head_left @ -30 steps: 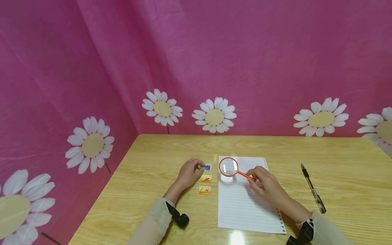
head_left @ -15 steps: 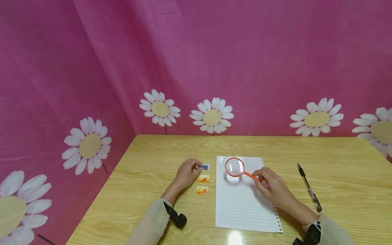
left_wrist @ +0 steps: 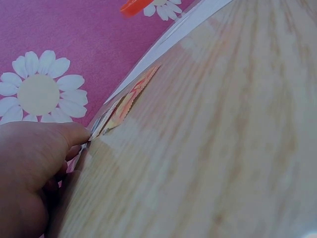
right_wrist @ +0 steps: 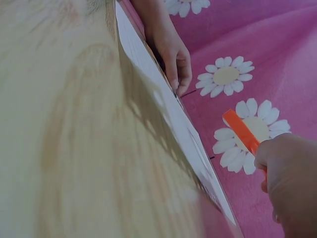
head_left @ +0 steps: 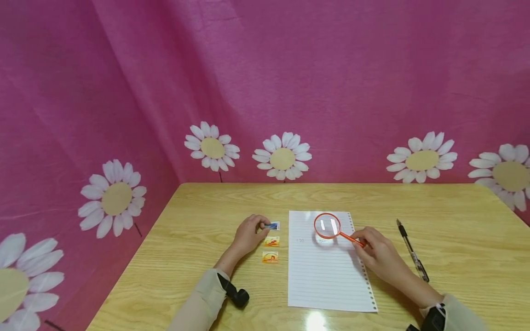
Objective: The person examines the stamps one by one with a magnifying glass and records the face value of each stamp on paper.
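Observation:
My left hand (head_left: 248,235) pinches the left edge of a blue postage stamp (head_left: 274,225) lying on the table. Below that one lie two yellow-orange stamps (head_left: 271,242), stacked in a column; the zigzag edge of one orange stamp (left_wrist: 133,96) shows in the left wrist view. In my right hand (head_left: 378,253) is the handle of a red magnifying glass (head_left: 352,239), held between thumb and fingers. Its round lens hovers over the upper part of a lined sheet of paper (head_left: 327,280), above faint handwritten figures. The right wrist view shows only part of the orange handle (right_wrist: 241,130).
A black pen (head_left: 412,250) lies on the wooden table (head_left: 198,216) to the right of the paper. Behind and to the left of the table hangs a pink cloth (head_left: 331,82) with large white daisies. Black cameras are strapped to both wrists.
The magnifying glass has moved right across the paper with my right hand, uncovering handwritten figures on the left. My left hand stays at the blue stamp. The head view has shifted slightly.

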The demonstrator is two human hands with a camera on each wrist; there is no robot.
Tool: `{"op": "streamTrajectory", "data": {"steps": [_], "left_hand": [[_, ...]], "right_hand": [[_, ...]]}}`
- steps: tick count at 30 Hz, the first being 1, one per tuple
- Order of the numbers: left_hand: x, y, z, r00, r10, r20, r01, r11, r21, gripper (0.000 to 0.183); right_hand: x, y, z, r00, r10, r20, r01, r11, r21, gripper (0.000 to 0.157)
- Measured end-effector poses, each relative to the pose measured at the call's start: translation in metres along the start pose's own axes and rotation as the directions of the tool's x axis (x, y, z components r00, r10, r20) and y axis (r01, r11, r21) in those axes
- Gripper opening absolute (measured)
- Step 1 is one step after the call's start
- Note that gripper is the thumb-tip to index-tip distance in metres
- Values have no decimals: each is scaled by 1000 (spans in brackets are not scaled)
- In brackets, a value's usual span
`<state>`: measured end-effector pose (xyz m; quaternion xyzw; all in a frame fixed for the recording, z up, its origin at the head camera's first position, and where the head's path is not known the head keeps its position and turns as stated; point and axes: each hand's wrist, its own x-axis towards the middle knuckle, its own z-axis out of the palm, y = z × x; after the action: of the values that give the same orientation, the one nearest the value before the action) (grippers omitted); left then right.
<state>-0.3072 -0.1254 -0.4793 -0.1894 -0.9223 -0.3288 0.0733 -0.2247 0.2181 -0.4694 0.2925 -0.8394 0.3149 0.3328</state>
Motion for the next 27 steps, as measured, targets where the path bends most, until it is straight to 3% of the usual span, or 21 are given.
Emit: {"op": "streamTrajectory", "data": {"steps": [8, 27], "left_hand": [[-1, 1, -1, 1000, -9, -1, 9, 1000, -5, 8], [-1, 2, -1, 1000, -13, 4, 13, 1000, -19, 8]], "right_hand": [[-8, 5, -14, 1000, 21, -7, -21, 1000, -3, 37], [-29, 10, -45, 994, 109, -16, -110, 986, -128, 37]]}}
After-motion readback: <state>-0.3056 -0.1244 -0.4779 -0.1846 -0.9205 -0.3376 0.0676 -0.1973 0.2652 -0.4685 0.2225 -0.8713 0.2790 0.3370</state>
